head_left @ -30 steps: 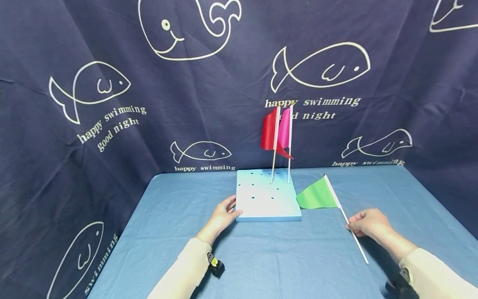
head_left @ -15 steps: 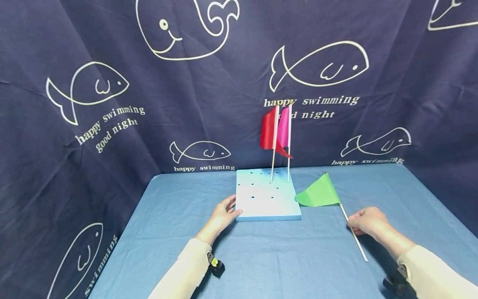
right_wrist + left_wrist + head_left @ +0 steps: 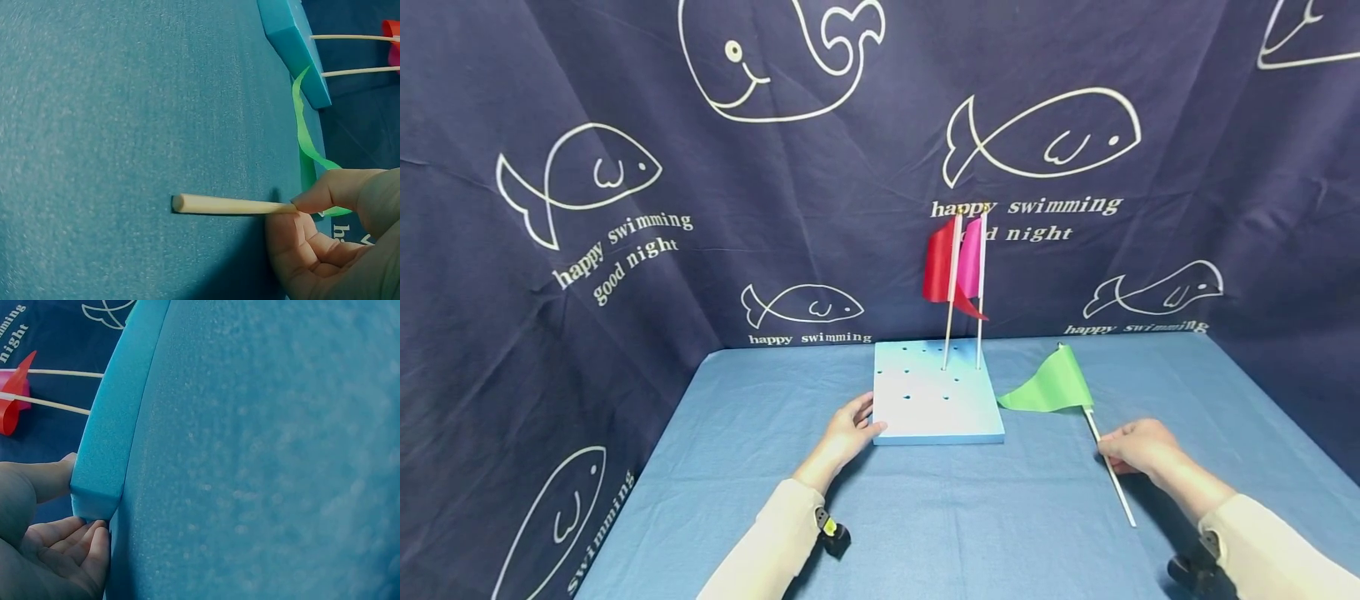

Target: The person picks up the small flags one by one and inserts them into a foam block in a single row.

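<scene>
A light blue foam board (image 3: 925,417) dotted with small holes lies on the table. My left hand (image 3: 848,429) holds its near left corner; in the left wrist view the thumb (image 3: 53,478) is on the top face and the fingertips (image 3: 97,534) touch the side. A red flag (image 3: 940,262) and a pink flag (image 3: 972,258) stand upright in holes at the board's back right. Right of the board, my right hand (image 3: 1141,446) pinches the thin stick of a green flag (image 3: 1056,385) between thumb and fingers. The flag leans away, its cloth tip near the board's right edge.
A blue cloth (image 3: 940,517) covers the table. Behind it hangs a dark blue curtain (image 3: 850,200) with white fish drawings, close to the board's back edge. Dark wrist devices (image 3: 835,537) are worn on both forearms.
The green flag has turned slightly: its top has shifted a little right and its cloth drapes differently. The left hand, the board and the two standing flags have stayed in place.
</scene>
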A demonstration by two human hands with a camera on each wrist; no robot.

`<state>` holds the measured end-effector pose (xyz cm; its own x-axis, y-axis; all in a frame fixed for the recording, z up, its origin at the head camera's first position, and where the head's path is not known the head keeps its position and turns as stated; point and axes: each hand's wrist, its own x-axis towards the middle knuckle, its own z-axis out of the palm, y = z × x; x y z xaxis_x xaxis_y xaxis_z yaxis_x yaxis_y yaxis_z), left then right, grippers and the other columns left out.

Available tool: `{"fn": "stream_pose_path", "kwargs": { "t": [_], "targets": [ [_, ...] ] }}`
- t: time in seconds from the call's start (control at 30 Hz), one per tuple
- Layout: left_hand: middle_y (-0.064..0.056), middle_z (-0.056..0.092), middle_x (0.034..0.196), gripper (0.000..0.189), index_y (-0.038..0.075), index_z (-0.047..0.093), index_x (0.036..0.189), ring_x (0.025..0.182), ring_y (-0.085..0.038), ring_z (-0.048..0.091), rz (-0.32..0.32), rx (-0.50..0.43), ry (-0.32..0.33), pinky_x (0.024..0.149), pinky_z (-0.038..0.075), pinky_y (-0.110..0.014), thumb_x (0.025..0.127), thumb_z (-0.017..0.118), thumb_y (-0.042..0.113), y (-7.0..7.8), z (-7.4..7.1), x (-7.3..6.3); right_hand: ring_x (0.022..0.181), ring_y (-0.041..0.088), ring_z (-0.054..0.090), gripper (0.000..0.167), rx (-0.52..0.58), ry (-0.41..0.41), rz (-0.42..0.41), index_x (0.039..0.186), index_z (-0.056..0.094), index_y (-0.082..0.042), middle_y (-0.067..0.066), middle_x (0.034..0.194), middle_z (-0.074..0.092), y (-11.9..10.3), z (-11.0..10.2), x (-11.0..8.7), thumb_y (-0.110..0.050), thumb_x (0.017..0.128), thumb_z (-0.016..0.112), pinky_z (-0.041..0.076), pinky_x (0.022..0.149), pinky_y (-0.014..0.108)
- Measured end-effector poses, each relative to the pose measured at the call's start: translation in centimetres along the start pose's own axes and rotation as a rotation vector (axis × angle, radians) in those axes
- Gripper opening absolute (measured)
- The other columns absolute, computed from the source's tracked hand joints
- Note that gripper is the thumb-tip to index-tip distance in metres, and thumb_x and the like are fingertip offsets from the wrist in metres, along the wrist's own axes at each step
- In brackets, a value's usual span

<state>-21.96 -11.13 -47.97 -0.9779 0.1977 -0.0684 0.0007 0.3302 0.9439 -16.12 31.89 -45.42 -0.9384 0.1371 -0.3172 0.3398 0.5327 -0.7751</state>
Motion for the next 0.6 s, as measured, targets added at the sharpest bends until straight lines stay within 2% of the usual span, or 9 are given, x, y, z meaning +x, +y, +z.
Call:
{"fn": "stream_pose_path", "kwargs": {
  "t": [0.13, 0.4, 0.6],
  "targets": [
    [-0.024, 0.044, 0.146, 0.062, -0.003, 0.039, 0.145, 0.137, -0.034, 0.043, 0.002, -0.003, 0.002, 0.115, 0.039, -0.043, 0.09, 0.067, 0.008, -0.1, 0.0, 0.1, 0.06, 0.009, 0.062, 0.029, 0.025, -0.016, 0.01, 0.097, 0.064, 0.02, 0.0, 0.064, 0.063, -0.2, -0.1, 0.1, -0.006, 0.084, 0.062, 0.062, 0.059, 0.027],
    [-0.022, 0.044, 0.146, 0.062, -0.001, 0.041, 0.145, 0.137, -0.034, 0.043, -0.003, 0.007, 0.004, 0.115, 0.039, -0.042, 0.09, 0.068, 0.01, -0.4, 0.0, 0.3, 0.062, 0.006, 0.06, 0.036, 0.143, -0.075, -0.015, 0.108, 0.056, 0.026, -0.003, 0.064, 0.06, -0.7, 0.1, 0.1, -0.002, 0.085, 0.057, 0.062, 0.063, 0.024],
    [-0.023, 0.045, 0.146, 0.062, -0.002, 0.041, 0.144, 0.136, -0.034, 0.043, 0.002, 0.007, 0.005, 0.115, 0.04, -0.042, 0.09, 0.069, 0.01, -0.5, -0.1, 0.3, 0.064, 0.008, 0.061, 0.036, 0.149, -0.047, -0.04, 0.109, 0.055, 0.026, -0.001, 0.066, 0.062, -1.4, 0.1, 0.2, -0.001, 0.086, 0.058, 0.063, 0.066, 0.026]
  ]
}}
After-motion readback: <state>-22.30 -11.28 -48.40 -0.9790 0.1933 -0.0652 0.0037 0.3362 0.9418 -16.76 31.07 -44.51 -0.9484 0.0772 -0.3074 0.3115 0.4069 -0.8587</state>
